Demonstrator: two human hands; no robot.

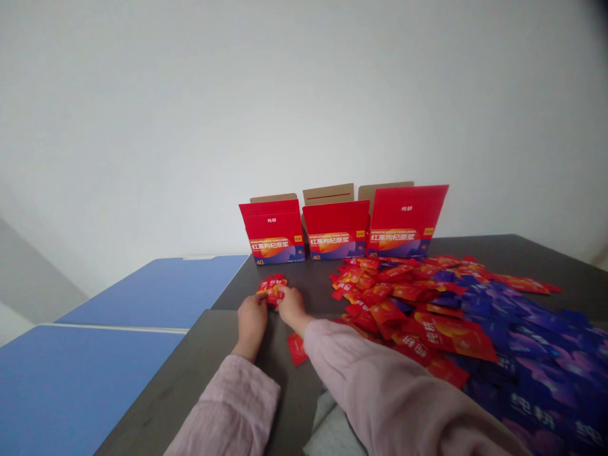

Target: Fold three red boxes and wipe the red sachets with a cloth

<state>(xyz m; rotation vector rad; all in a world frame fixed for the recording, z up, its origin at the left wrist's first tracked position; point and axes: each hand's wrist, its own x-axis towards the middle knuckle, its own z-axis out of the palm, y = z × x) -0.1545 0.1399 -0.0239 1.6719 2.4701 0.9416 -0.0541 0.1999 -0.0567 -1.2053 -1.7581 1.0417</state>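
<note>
My left hand (pixel 251 318) and my right hand (pixel 291 306) meet at a small stack of red sachets (pixel 272 289) on the dark table (pixel 199 354). Both hands are closed on the stack's near edge, one at each side. A single red sachet (pixel 296 348) lies flat just below my right wrist. Both arms wear pale pink sleeves.
Three open red boxes (pixel 274 232) (pixel 337 229) (pixel 405 221) stand in a row at the table's far edge against the white wall. A big heap of red sachets (pixel 403 297) and blue sachets (pixel 532 354) covers the right side. Blue tables (pixel 95 354) adjoin on the left.
</note>
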